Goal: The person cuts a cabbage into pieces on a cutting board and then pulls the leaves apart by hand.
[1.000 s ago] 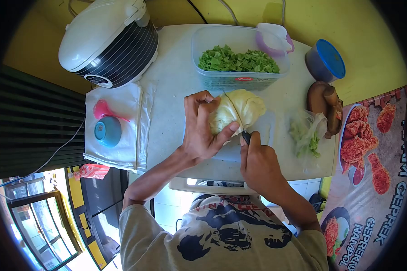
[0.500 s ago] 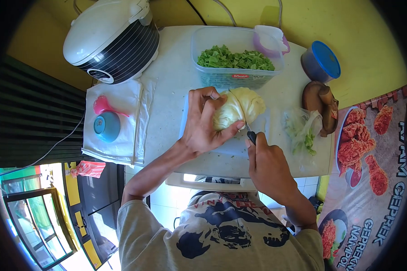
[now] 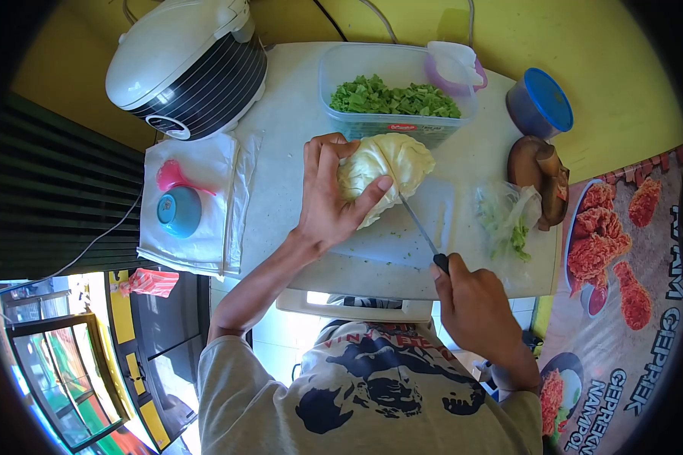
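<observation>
Head view, looking down: my right hand (image 3: pixel 478 311) is closed around the black handle of a knife (image 3: pixel 420 228), its blade slanting up to the near side of a pale cabbage (image 3: pixel 410 163), where a dark line crosses the leaves. My left hand (image 3: pixel 332 199) is partly open, curved around the cabbage's left side and gripping it, thumb stretched over the top, close to that line. With my thumb there, I judge a slipping blade could nick it; the round cabbage could also roll if my hold loosened. Beneath is a white cutting board (image 3: pixel 436 208). Just beyond stands a clear container (image 3: pixel 444 135) of chopped greens (image 3: pixel 395 98); rightward lies a plastic bag (image 3: pixel 501 216), and far left, a rice cooker (image 3: pixel 190 72).
</observation>
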The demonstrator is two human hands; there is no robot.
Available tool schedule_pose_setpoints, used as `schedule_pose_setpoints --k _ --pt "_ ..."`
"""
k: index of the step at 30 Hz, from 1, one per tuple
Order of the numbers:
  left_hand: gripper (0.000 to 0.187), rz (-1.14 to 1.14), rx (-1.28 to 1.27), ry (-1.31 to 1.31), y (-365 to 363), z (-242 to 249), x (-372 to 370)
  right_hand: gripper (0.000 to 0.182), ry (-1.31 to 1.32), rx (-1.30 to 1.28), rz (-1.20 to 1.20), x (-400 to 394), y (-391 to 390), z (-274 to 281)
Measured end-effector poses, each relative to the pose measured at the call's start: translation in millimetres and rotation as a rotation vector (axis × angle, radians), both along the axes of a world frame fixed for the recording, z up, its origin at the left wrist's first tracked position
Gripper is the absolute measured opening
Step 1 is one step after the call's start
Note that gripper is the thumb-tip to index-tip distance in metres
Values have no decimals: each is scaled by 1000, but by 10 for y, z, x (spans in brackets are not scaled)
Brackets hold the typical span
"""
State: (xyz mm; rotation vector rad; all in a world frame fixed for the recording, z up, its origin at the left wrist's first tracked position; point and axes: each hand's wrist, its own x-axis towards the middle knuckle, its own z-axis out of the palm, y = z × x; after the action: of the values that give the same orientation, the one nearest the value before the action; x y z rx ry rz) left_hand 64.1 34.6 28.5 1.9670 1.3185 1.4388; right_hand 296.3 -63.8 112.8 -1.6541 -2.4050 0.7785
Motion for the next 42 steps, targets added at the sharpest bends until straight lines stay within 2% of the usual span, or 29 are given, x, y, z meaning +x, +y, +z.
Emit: schedule_pose_setpoints --k 5,6,9,14,16,20,25,27,30,31,33,34,35,36,39,41,42 --pt "59 -30 -68 74 35 156 14 26 -26 47 114 158 323 435" --pt "60 -30 -67 113 25 169 -2 28 -120 25 139 142 398 563" --pt "61 -47 -79 134 -2 176 -27 26 -206 79 307 164 640 767" --pt "58 -47 -97 130 -69 197 10 24 -385 160 767 129 910 1011" --pt "57 -47 -89 135 -63 203 25 25 -469 70 763 40 963 1066" --pt "52 -15 -48 140 -49 189 53 21 -674 -222 566 -282 1079 1200" --pt "46 12 -40 117 -41 168 55 20 -762 -288 615 -357 1217 1061" --pt "49 -7 -113 29 -37 139 37 18 -761 -350 613 -420 1228 1071" --pt "50 -21 -181 -139 38 18 -9 16 -540 -202 728 -315 1176 833" --pt "50 -24 -197 -202 61 -8 -27 15 -410 -78 718 -200 1116 686" --pt "50 -27 -153 -110 49 54 -20 14 -188 165 557 -107 841 198" --pt "50 -40 -136 -57 27 85 -31 14 -92 279 389 -142 625 -144" --pt "49 -58 -146 -46 22 84 -65 14 -191 176 169 -328 489 -453" --pt "49 -65 -152 -49 0 51 -94 20 -161 159 102 -376 437 -610" --pt "55 -32 -149 -2 -6 63 -84 27 -151 147 86 -327 461 -579" --pt "62 -6 -176 71 56 238 -9 30 -146 88 102 -318 502 -541" --pt "71 39 -146 138 21 303 34 30 -148 105 104 -332 490 -533"
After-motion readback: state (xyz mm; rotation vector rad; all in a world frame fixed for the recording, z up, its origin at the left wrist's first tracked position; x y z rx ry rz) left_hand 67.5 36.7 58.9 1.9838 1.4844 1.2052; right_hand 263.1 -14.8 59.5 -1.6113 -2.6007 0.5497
